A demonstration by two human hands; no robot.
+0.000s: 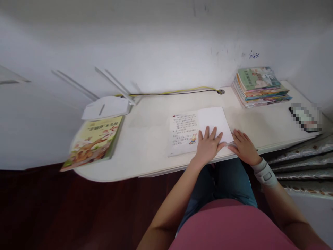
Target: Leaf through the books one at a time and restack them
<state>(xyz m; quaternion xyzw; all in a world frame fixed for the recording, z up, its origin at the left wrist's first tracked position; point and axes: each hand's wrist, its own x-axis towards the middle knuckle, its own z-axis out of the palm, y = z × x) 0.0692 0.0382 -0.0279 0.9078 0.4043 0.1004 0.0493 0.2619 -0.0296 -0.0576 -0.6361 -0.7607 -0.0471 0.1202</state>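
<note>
An open book (184, 133) lies on the white desk in front of me, its left page printed with text and a small rabbit picture, its right page blank white. My left hand (208, 144) rests flat on the lower part of the book with fingers spread, covering some of the pages near the fold. Beside the book's lower right corner, my right hand (244, 146) lies with its fingers stretched out, the fingertips at the page edge. A pale band wraps my right wrist.
A stack of picture books (260, 86) stands at the back right. A blurred-out phone (305, 118) lies at the right edge. On the left are a white router (106, 107) with antennas and a yellow book (95, 142) overhanging the desk edge (125, 173). Cables (169, 92) run along the wall.
</note>
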